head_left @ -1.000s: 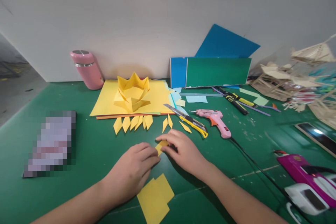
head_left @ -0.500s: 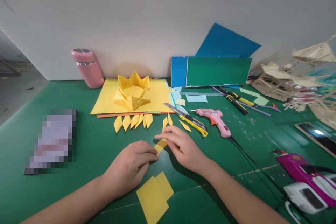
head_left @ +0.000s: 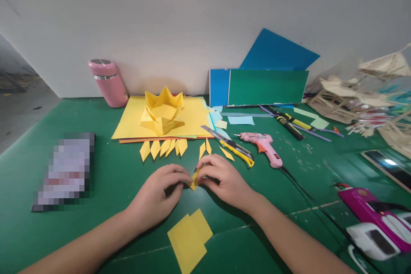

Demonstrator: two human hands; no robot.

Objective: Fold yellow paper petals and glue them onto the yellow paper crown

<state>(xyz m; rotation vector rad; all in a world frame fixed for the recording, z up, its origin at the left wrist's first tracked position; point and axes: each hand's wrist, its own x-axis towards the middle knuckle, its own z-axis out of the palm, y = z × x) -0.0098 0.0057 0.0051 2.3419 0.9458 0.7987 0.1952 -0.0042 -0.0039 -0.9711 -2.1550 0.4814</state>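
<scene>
Just left of the frame's centre, the left hand (head_left: 157,195) had pinched thumb and fingertips onto the small yellow paper piece (head_left: 194,178). The piece stood slightly raised off the green desk (head_left: 105,180) at mid-frame, no longer lying flat as it had half a second earlier. The right hand (head_left: 224,180) had drawn inward and curled its fingertips onto the same piece, so both hands met over it, and the paper looked narrower, probably folded further.

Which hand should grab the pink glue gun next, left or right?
Probably the right hand. It sits nearer the pink glue gun, which lies off to that side. The left hand would have to cross over. Both pinch the small yellow paper piece, so one must let go.
</scene>
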